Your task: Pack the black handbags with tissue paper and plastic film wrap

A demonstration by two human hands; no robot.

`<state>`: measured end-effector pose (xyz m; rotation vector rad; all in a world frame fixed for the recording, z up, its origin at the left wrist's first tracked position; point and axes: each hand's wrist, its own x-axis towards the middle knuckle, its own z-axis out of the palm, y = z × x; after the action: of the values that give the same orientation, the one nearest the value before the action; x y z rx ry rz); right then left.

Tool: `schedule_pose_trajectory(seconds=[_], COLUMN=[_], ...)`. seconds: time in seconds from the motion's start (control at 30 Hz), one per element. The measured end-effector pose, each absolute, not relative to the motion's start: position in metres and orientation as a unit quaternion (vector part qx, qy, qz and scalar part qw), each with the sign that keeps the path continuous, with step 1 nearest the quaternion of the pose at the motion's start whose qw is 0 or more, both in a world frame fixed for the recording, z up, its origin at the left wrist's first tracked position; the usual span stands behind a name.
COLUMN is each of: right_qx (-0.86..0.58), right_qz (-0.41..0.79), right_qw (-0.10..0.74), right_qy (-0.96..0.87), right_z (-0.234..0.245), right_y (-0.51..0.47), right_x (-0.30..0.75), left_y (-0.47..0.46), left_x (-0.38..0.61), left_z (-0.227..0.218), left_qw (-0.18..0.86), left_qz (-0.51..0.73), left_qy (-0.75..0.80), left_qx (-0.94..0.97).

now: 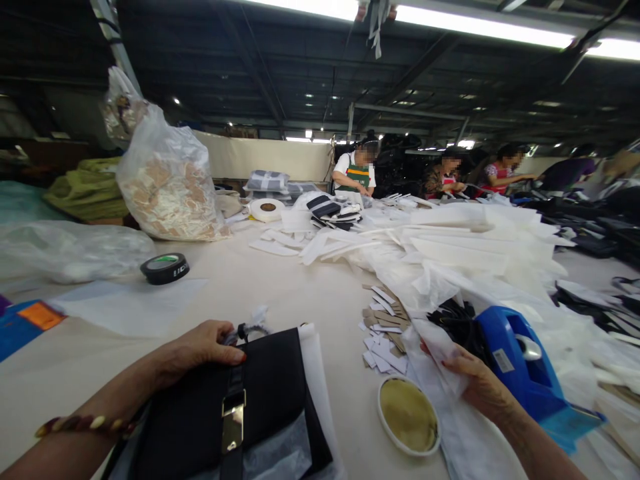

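My left hand is closed on the upper edge of a black handbag, with the thumb on its flap. The bag has a strap with a gold buckle, and white paper shows along its right side. Near my fingers, a ring wrapped in clear film sits at the bag's top. To the right, my right hand pinches a thin white translucent sheet. Between the hands lie a round lid with dried yellowish glue and small white and grey card pieces.
A blue tape dispenser stands beside my right hand. White sheets are heaped behind it. At left are a black tape roll and a clear bag of scraps. Several people, one in a green apron, work across the table.
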<state>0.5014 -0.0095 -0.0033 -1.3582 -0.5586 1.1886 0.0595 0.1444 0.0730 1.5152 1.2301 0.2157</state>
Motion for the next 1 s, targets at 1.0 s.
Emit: schedule_pose_trajectory(seconds=[1.0], right_qx=[-0.618], right_qz=[0.530], right_qw=[0.556], right_qy=[-0.171], right_z=[0.032], right_y=[-0.019], right_x=[0.457], left_y=[0.140], left_x=[0.066], left_z=[0.079], left_qw=[0.577], left_qz=[0.128], left_qy=[0.526], left_qx=[0.611])
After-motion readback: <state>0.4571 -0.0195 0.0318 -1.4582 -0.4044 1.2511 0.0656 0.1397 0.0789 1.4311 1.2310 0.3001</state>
